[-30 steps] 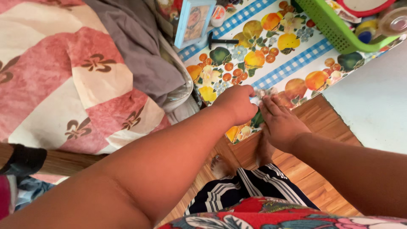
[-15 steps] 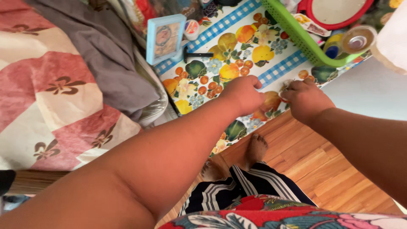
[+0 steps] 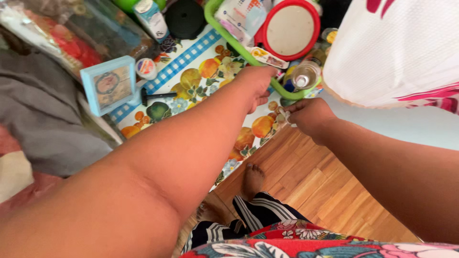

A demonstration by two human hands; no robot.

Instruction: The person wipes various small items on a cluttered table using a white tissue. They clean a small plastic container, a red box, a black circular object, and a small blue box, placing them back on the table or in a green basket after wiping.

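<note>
My left hand (image 3: 258, 82) reaches over the fruit-patterned tablecloth (image 3: 191, 91), its fingers curled shut against the near rim of a green basket (image 3: 287, 93). I see nothing in it. My right hand (image 3: 310, 116) is at the table's front edge, just below the basket. Its fingers pinch a small whitish scrap (image 3: 283, 115). The two hands are about a hand's width apart. In the basket lie a round red-rimmed mirror (image 3: 290, 29), some packets and a clear bottle (image 3: 302, 76).
A light-blue framed box (image 3: 107, 85), a small white-lidded jar (image 3: 146, 68) and a black-handled tool (image 3: 155, 96) stand on the table's left part. Grey cloth (image 3: 43, 119) lies at left. A white, pink-patterned fabric (image 3: 392, 48) hangs at upper right. Below are the wooden floor (image 3: 311, 191) and my bare feet.
The view has swung up and right along the table. My left hand moved from the cloth's front edge to the basket rim. My right hand stayed at the edge, still pinching the scrap.
</note>
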